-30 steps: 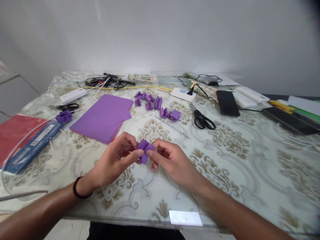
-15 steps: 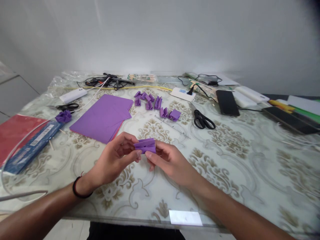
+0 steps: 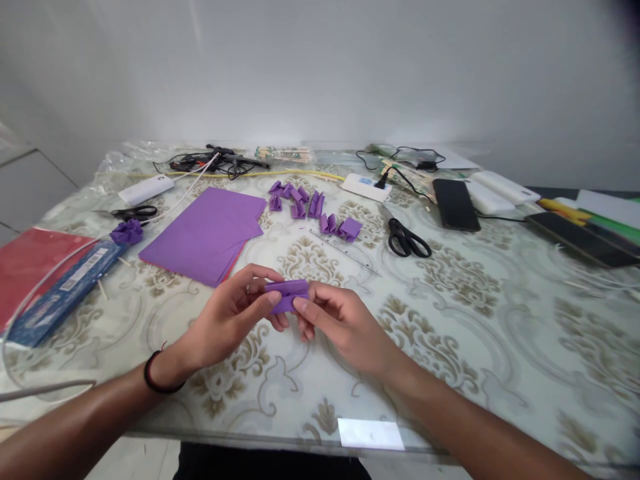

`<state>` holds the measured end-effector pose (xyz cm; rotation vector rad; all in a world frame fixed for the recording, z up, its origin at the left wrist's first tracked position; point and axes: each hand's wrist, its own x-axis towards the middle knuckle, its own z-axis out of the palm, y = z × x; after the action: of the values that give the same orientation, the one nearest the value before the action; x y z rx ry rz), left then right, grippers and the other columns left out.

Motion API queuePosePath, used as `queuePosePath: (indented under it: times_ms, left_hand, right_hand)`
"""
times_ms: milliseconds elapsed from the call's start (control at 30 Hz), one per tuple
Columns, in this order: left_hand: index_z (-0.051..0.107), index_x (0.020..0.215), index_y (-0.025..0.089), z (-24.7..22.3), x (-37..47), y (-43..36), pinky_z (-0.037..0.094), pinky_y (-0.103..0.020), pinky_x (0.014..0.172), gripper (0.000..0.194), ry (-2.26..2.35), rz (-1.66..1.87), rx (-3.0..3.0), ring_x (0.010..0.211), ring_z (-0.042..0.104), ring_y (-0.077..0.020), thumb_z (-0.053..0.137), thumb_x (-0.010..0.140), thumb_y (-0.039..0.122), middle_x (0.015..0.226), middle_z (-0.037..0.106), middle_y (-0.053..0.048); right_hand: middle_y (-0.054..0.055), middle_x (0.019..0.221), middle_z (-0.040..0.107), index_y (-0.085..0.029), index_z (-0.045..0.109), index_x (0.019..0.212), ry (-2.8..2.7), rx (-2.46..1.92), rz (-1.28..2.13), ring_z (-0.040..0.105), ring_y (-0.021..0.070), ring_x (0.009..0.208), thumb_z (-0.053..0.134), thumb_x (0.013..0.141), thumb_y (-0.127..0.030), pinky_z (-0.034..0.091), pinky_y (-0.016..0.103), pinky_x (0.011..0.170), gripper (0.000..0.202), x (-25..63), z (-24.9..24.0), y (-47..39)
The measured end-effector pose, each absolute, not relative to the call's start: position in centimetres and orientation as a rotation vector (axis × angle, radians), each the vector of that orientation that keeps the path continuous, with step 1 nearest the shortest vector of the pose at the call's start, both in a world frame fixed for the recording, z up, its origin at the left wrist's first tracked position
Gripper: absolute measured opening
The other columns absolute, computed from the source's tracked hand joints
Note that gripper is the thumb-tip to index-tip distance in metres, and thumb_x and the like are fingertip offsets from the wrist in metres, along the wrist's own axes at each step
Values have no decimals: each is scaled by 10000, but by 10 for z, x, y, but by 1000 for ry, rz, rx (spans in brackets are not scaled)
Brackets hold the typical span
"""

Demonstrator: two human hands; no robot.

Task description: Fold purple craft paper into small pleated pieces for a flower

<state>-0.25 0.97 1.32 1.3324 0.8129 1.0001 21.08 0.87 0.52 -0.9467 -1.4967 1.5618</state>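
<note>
Both hands (image 3: 283, 310) around a folded purple paper (image 3: 289, 296), pinched between fingertips.

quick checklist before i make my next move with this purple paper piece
1. Folded piece held at both ends: ok, left hand and right hand each have fingers on it.
2. A hand free for something else: not ok, both are on the piece.
3. Creases sharp and lined up: cannot tell, the thumbs cover part of it.
4. Group of purple folded pieces clear of the hands: ok, they lie beyond them.
5. Purple sheets laid flat: ok, they lie stacked on the table, slightly fanned.
6. Scissors on the right uncovered: ok, nothing lies over the black handles.
</note>
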Motion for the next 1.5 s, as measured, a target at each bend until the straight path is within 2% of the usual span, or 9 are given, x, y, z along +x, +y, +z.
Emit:
queuePosePath:
  times_ms: [300, 700, 800, 900, 1100, 1200, 1333, 1433, 1500]
  left_hand:
    - [641, 1143, 195, 13, -3, 6, 611, -229, 632, 174, 887, 982, 1421, 644, 751, -140, 726, 990, 188, 741, 767, 10]
    - [629, 1072, 185, 16, -5, 8, 515, -142, 513, 149, 820, 882, 1347, 518, 601, -54, 736, 968, 181, 727, 687, 52]
    - [625, 1071, 178, 16, -5, 8, 528, -154, 525, 161, 813, 876, 1321, 528, 620, -65, 750, 974, 207, 713, 698, 42]
    - [617, 984, 172, 16, -5, 8, 556, -173, 557, 165, 790, 905, 1311, 567, 658, -87, 768, 976, 238, 685, 714, 30]
    - [625, 897, 160, 17, -6, 7, 551, -185, 559, 231, 831, 901, 1337, 566, 687, -103, 799, 966, 295, 669, 760, 6]
    - [639, 875, 154, 19, -7, 6, 565, -196, 580, 254, 852, 870, 1365, 602, 729, -123, 766, 995, 338, 692, 785, -18]
    - [616, 959, 178, 19, -6, 6, 625, -239, 650, 229, 835, 907, 1349, 681, 788, -159, 730, 1021, 367, 773, 823, -26]
    - [586, 1095, 202, 16, -6, 6, 619, -244, 632, 218, 865, 929, 1368, 674, 783, -165, 725, 1023, 354, 804, 822, -14]
    - [613, 1100, 194, 14, -5, 5, 594, -233, 620, 189, 911, 929, 1453, 673, 758, -158, 704, 1034, 345, 777, 798, -11]
  right_hand:
    - [-21, 668, 590, -218, 565, 734, -1536, -1002, 1590, 564, 151, 627, 710, 964, -496, 456, 301, 619, 389, 208, 7, 9]
    - [5, 679, 609, -179, 645, 813, -1550, -856, 1705, 557, 150, 625, 673, 1001, -473, 442, 300, 611, 351, 212, 1, 12]
    - [7, 674, 615, -170, 677, 829, -1530, -815, 1736, 563, 149, 619, 679, 1004, -474, 448, 296, 605, 351, 212, 0, 11]
    - [9, 681, 621, -171, 680, 825, -1526, -817, 1725, 569, 148, 625, 681, 1006, -480, 458, 294, 609, 359, 212, 0, 11]
    - [-14, 727, 615, -195, 614, 810, -1528, -911, 1615, 614, 148, 642, 746, 959, -530, 497, 299, 637, 389, 210, 6, 9]
    - [-28, 696, 582, -208, 568, 769, -1525, -941, 1564, 624, 150, 636, 724, 976, -503, 492, 292, 626, 393, 208, 7, 8]
    - [-27, 709, 595, -216, 546, 770, -1524, -943, 1515, 630, 146, 624, 670, 1007, -441, 511, 288, 622, 349, 207, 6, 7]
    - [-14, 722, 613, -220, 542, 767, -1553, -963, 1464, 636, 155, 640, 659, 1010, -421, 537, 291, 622, 337, 206, 6, 5]
    - [-8, 725, 616, -218, 558, 772, -1586, -982, 1423, 643, 160, 649, 645, 1018, -408, 551, 293, 623, 323, 206, 6, 5]
